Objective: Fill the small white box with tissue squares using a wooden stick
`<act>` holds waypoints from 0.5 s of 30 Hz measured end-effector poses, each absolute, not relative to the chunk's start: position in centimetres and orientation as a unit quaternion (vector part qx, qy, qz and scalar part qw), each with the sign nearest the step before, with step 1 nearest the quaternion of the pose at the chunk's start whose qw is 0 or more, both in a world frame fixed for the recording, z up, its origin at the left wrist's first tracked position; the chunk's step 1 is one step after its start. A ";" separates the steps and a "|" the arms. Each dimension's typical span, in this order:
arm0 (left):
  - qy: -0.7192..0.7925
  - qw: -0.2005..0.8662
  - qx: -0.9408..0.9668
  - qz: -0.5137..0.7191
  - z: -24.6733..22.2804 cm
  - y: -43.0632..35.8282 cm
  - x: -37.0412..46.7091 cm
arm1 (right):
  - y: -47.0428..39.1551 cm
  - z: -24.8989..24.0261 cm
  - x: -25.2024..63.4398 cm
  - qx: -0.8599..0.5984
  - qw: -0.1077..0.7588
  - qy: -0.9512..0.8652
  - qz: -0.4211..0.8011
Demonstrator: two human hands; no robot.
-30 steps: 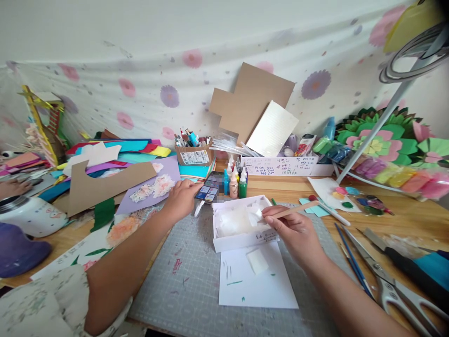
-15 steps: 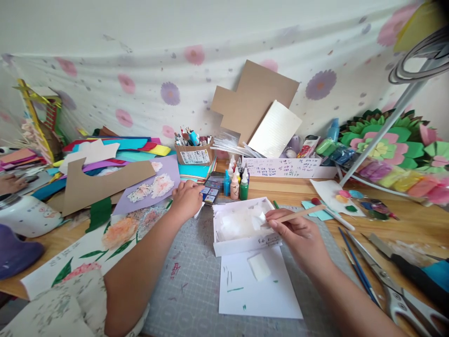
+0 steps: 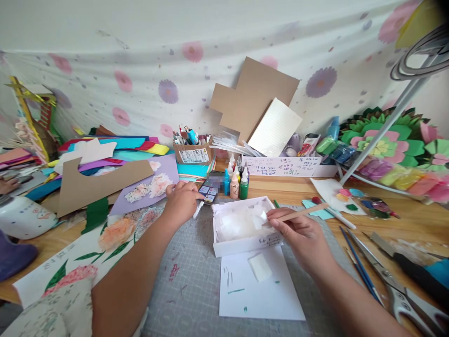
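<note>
My right hand (image 3: 298,234) is closed around a flat wooden craft stick (image 3: 305,212), with its thumb and fingers over the right side of a white open box (image 3: 229,249). Inside the box lies a soft-looking whitish material (image 3: 236,223), and a small white scrap (image 3: 258,220) shows just beyond my fingertips. My left hand (image 3: 182,202) rests at the left edge of a phone (image 3: 209,193) with a lit screen, its fingers bent but apart and holding nothing visible. Below those fingers is a slim white object (image 3: 198,209).
A white sheet (image 3: 259,299) with a small white block (image 3: 260,267) lies before the box on a grey cutting mat (image 3: 185,285). Paint bottles (image 3: 234,186) stand behind. Scissors (image 3: 389,281), paintbrushes (image 3: 363,271) and a knife (image 3: 400,257) lie right. Another person's hand (image 3: 7,185) shows far left.
My left hand has drawn slightly left of the phone, and more of the slim white object shows. My right hand keeps the craft stick almost still. The view has shifted slightly.
</note>
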State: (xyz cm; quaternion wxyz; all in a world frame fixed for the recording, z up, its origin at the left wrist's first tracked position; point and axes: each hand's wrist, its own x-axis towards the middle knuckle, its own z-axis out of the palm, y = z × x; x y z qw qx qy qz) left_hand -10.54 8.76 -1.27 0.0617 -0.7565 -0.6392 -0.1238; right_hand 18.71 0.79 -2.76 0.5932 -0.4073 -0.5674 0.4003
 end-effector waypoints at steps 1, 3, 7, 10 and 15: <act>-0.640 0.064 -0.755 -0.123 -1.5 8.8 -10.5 | 0.8 -2.7 18.7 -0.408 0.594 -0.567 0.400; -0.646 0.070 -0.749 -0.126 -1.8 9.0 -10.3 | 0.8 -2.7 18.7 -0.409 0.595 -0.565 0.399; -0.661 0.080 -0.732 -0.146 -2.1 9.2 -10.0 | 0.8 -2.7 18.7 -0.411 0.597 -0.563 0.397; -0.661 0.079 -0.729 -0.158 -2.1 9.3 -9.8 | 0.8 -2.7 18.7 -0.416 0.595 -0.563 0.396; -0.661 0.075 -0.728 -0.165 -2.6 9.5 -9.9 | 0.9 -2.8 18.6 -0.414 0.595 -0.562 0.397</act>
